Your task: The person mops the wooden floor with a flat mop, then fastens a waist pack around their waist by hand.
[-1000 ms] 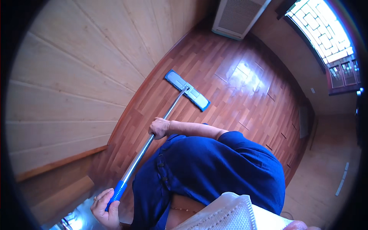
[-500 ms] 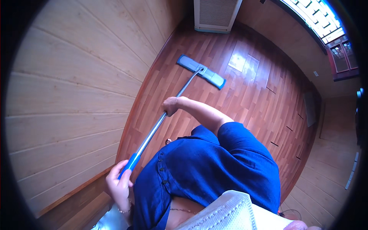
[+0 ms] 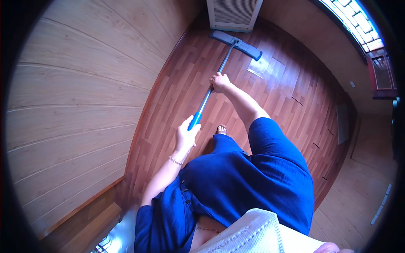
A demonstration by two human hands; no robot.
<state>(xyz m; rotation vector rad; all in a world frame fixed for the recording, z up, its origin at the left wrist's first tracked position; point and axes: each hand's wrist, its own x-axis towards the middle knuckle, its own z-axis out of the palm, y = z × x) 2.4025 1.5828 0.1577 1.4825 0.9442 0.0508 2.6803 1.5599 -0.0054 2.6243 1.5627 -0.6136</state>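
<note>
A flat mop with a long metal pole lies slanted ahead of me, its grey-blue rectangular head (image 3: 247,47) down on the wooden floor (image 3: 168,126). My left hand (image 3: 187,134) is closed round the blue grip (image 3: 195,120) at the pole's near end. Farther up, my right hand (image 3: 219,82) wraps round the metal pole (image 3: 225,61). Both arms reach forward, and a bracelet circles my left wrist. The mop head rests just in front of a white louvred unit (image 3: 234,14), close beside a bright patch of reflected light.
A pale panelled wall (image 3: 80,97) runs along the left, with a dark red skirting at its foot. Another wall with a bright latticed window (image 3: 356,21) closes the right. My sandalled foot (image 3: 221,130) stands on the floor. A flat panel (image 3: 342,123) lies near the right wall.
The mop head has slid forward, away from me, toward the white louvred unit. Both hands have moved forward and to the right with the pole, and my left arm has straightened out. My foot has come into view.
</note>
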